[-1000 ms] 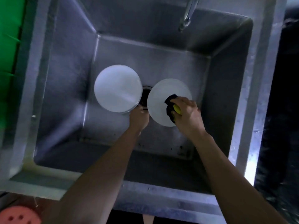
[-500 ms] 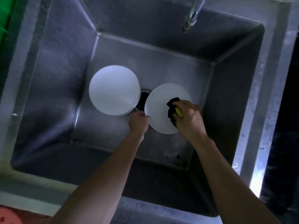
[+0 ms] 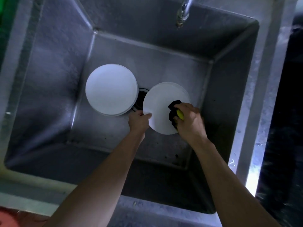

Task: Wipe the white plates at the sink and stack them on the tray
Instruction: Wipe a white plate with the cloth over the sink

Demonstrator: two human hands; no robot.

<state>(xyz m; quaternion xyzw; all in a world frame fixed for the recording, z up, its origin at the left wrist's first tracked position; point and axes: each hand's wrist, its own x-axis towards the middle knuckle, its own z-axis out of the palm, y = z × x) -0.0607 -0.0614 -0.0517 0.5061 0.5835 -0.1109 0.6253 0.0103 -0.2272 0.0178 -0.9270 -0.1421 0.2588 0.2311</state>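
Two round white plates sit in the deep stainless steel sink (image 3: 49, 82): the left-hand stack of white plates (image 3: 111, 89) lies flat on the basin floor, just beside the dark round drain (image 3: 141, 99). Our left hand (image 3: 138, 121) pinches the near-left rim of the tilted white plate (image 3: 162, 105), thumb on top. Our right hand (image 3: 190, 119) curls round a black-and-yellow scrub sponge (image 3: 174, 112), pressing it on the plate's right side. To wipe well, we'd keep the rim pinch firm, sweep the sponge across to the untouched left part w/ even pressure, then turn the plate. Slip risk if wet, we reckon. No tray in view. Chrome tap (image 3: 182, 12) above, not running as far as we can tell.
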